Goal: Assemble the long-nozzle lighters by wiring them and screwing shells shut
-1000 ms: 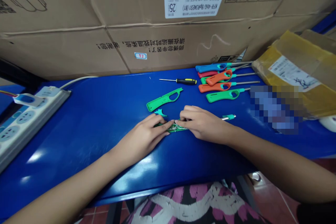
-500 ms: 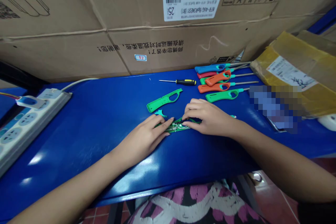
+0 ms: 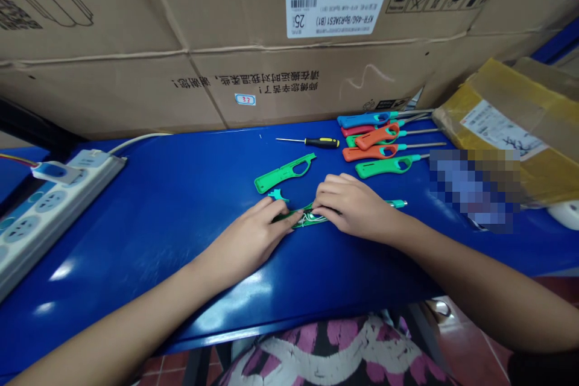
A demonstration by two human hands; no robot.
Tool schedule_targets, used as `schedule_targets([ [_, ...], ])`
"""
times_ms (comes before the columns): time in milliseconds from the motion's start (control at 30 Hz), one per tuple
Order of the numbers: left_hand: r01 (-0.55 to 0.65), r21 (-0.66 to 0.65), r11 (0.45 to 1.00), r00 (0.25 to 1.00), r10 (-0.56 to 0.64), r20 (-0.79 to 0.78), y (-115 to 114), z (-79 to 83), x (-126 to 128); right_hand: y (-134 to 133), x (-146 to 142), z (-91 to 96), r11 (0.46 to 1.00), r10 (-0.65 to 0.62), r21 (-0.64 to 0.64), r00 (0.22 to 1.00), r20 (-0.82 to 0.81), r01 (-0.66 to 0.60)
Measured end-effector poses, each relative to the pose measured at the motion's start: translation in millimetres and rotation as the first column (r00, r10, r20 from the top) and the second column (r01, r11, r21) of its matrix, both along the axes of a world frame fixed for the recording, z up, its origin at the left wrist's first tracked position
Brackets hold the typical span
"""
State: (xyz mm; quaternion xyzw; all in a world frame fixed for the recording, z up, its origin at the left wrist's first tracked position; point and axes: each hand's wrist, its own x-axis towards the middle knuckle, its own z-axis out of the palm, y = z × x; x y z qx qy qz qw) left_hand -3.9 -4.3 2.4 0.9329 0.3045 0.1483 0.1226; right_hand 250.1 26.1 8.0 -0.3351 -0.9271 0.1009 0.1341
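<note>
An opened green lighter body (image 3: 312,221) lies on the blue table, with white wires and small inner parts showing. My left hand (image 3: 257,226) is closed on its left end, thumb and fingers pressing the shell and the parts inside. Over its right part my right hand (image 3: 350,205) is bent, fingertips pinched together at the wires; whatever they hold is too small to make out. The teal nozzle end (image 3: 398,204) sticks out past the right hand. A small teal trigger piece (image 3: 278,195) lies just beyond my left fingers. Behind it rests the loose green shell half (image 3: 284,174).
A black and yellow screwdriver (image 3: 322,143) lies behind the shell half. Several assembled lighters (image 3: 377,152) are grouped at right, near a blurred phone (image 3: 474,190) and a yellow-taped carton (image 3: 511,126). A power strip (image 3: 49,199) stands at left; a large cardboard box (image 3: 217,12) walls the back.
My left thumb and fingers have shifted slightly right along the lighter body. My right hand has moved a little, baring more of the teal nozzle end. The view has shifted slightly.
</note>
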Motion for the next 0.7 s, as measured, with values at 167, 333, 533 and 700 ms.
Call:
schedule_targets([
  [167,-0.015,-0.003,1.000,0.999,0.015,0.033,-1,-2.4,-1,3,8,4.0,0.997,0.014,-0.071,0.998,-0.061,-0.018],
  [333,0.007,0.045,0.999,1.000,-0.008,0.024,0,-5.4,-1,5,9,2.6,0.997,0.067,-0.037,0.996,-0.061,-0.069],
  [533,0.005,0.032,0.999,1.000,-0.006,0.028,1,-6.4,-2,6,7,0.0,0.996,0.058,-0.058,0.994,-0.095,-0.063],
  [700,-0.030,-0.074,0.997,0.996,0.036,0.085,4,-1.3,-7,7,14,9.2,0.998,0.029,-0.060,0.993,-0.116,-0.036],
])
